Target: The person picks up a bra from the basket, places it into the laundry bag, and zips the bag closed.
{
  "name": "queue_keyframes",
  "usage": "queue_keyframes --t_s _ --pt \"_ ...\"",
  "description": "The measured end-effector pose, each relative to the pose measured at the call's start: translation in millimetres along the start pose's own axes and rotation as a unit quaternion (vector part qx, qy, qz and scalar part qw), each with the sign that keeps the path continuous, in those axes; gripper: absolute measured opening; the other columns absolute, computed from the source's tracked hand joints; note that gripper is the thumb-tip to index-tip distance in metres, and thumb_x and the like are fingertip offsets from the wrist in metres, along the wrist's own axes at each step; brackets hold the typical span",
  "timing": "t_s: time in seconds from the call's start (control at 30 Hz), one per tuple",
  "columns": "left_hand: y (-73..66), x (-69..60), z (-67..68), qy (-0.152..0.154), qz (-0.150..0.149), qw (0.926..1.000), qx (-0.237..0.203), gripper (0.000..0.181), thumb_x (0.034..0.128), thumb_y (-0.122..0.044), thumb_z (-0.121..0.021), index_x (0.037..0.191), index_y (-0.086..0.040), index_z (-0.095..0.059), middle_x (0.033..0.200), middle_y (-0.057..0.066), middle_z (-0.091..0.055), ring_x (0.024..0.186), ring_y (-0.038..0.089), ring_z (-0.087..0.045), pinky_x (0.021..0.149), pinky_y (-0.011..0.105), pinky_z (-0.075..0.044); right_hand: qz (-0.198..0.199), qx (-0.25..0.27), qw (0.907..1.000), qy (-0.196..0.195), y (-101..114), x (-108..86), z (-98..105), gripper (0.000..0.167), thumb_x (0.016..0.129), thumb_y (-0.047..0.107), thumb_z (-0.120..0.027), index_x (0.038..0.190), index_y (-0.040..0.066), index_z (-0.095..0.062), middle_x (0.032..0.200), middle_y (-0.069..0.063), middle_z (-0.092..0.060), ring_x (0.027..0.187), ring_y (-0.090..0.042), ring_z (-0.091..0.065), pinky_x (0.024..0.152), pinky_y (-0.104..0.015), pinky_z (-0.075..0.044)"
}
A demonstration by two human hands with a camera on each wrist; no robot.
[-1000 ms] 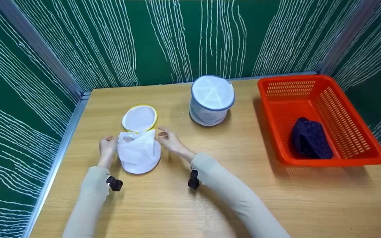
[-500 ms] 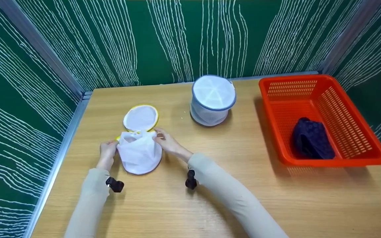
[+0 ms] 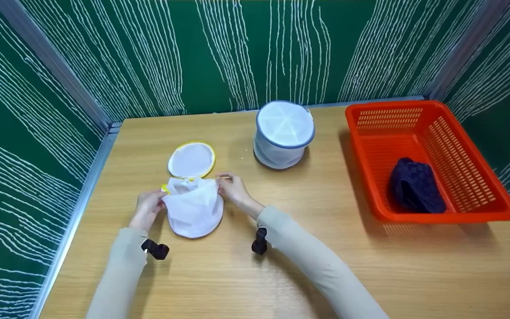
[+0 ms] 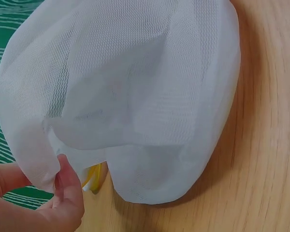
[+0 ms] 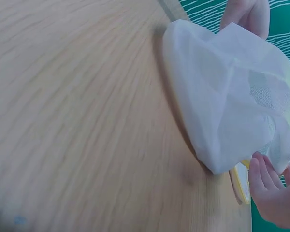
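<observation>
A white mesh laundry bag (image 3: 195,212) lies on the table, its yellow-rimmed round lid (image 3: 191,160) folded back flat beyond it. At the bag's left edge, my left hand (image 3: 148,206) pinches the mesh near a bit of yellow rim. My right hand (image 3: 233,190) pinches the opposite edge near the opening. In the left wrist view the thumb and fingers (image 4: 70,186) grip a fold of the mesh (image 4: 135,96). The right wrist view has the right hand (image 5: 275,198) at the mesh, with the left hand (image 5: 249,14) behind the bag. The bag's inside is mostly hidden.
A grey-rimmed cylindrical mesh bag (image 3: 281,133) stands upright toward the back. On the right, an orange plastic basket (image 3: 361,168) holds a dark blue cloth item (image 3: 416,186). Green panels with white lines (image 3: 255,53) enclose the wooden table (image 3: 255,274).
My right hand has come in from just beside the bag and taken its right edge. The bag and its lid have shifted slightly right, and my left hand has moved right with them.
</observation>
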State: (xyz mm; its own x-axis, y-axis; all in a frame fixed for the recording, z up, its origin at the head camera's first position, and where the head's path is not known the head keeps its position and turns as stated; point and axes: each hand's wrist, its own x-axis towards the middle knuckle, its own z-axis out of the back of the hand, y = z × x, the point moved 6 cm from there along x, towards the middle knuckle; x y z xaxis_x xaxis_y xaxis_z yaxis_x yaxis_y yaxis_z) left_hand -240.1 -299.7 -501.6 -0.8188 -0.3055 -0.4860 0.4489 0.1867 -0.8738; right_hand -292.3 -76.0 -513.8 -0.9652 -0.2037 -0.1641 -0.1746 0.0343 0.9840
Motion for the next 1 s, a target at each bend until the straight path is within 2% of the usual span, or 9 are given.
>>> queue_keyframes --t_s 0.1,0.23,0.33,0.47,0.67,0.97,1.0 --pt "1.6 -1.3 -4.8 0.02 0.01 0.9998 0.002 0.044 0.085 0.004 -0.046 0.127 0.012 -0.036 0.097 0.007 -0.049 0.067 0.005 -0.049 0.061 0.015 -0.041 -0.01 0.015 0.9998 -0.013 0.6 -0.9 4.9 0.025 0.088 0.009 -0.049 0.105 -0.008 -0.055 0.068 -0.001 -0.052 0.06 -0.012 -0.052 0.061 -0.026 -0.05" --pt "0.5 -5.9 -11.5 0.043 0.007 0.9991 0.002 0.049 0.0858 0.003 -0.046 0.132 0.007 -0.031 0.12 0.014 -0.043 0.074 0.005 -0.05 0.066 0.015 -0.042 -0.024 0.028 0.999 -0.025 1.6 -3.7 11.5 0.023 0.088 0.009 -0.049 0.103 -0.007 -0.055 0.07 -0.002 -0.053 0.061 -0.012 -0.052 0.069 -0.035 -0.051" --pt "-0.8 -10.5 -15.8 0.052 0.004 0.9986 0.003 0.05 0.0863 0.002 -0.045 0.133 0.006 -0.029 0.125 0.014 -0.04 0.08 0.006 -0.05 0.069 0.016 -0.043 -0.028 0.042 0.9982 -0.033 2.2 -5.6 16.3 0.022 0.087 0.008 -0.05 0.101 -0.007 -0.055 0.075 -0.004 -0.055 0.064 -0.011 -0.054 0.075 -0.038 -0.05" --pt "-2.2 -16.7 -20.7 0.052 -0.001 0.9986 -0.008 0.051 0.0859 0.003 -0.045 0.133 0.006 -0.028 0.11 0.01 -0.047 0.077 0.007 -0.05 0.069 0.016 -0.044 -0.03 0.064 0.9968 -0.039 3.8 -8.9 22.1 0.022 0.085 0.007 -0.051 0.101 -0.008 -0.055 0.079 -0.006 -0.057 0.066 -0.011 -0.056 0.076 -0.037 -0.05" --pt "-4.8 -26.1 -29.4 0.067 -0.016 0.9963 -0.051 0.052 0.085 0.006 -0.045 0.134 0.009 -0.025 0.084 0.0 -0.054 0.067 0.006 -0.053 0.065 0.017 -0.044 -0.039 0.096 0.9938 -0.041 8.2 -15.4 30.6 0.02 0.084 0.004 -0.052 0.1 -0.008 -0.054 0.081 -0.006 -0.058 0.066 -0.011 -0.057 0.073 -0.032 -0.051" --pt "-3.6 -42.2 -40.5 0.088 -0.024 0.992 -0.087 0.05 0.085 0.007 -0.044 0.132 0.006 -0.026 0.078 0.001 -0.055 0.063 0.008 -0.054 0.063 0.02 -0.043 -0.047 0.124 0.9905 -0.036 14.6 -27.7 45.1 0.018 0.084 0.003 -0.052 0.099 -0.007 -0.055 0.084 -0.006 -0.057 0.067 -0.011 -0.058 0.07 -0.027 -0.051" --pt "-3.3 -43.7 -41.8 0.09 -0.025 0.9915 -0.091 0.05 0.0851 0.007 -0.044 0.132 0.006 -0.026 0.079 0.001 -0.055 0.063 0.008 -0.054 0.063 0.02 -0.043 -0.038 0.132 0.9902 -0.028 8.5 -23.7 47.8 0.017 0.084 0.004 -0.053 0.098 -0.005 -0.056 0.084 -0.006 -0.058 0.067 -0.012 -0.058 0.069 -0.026 -0.051"
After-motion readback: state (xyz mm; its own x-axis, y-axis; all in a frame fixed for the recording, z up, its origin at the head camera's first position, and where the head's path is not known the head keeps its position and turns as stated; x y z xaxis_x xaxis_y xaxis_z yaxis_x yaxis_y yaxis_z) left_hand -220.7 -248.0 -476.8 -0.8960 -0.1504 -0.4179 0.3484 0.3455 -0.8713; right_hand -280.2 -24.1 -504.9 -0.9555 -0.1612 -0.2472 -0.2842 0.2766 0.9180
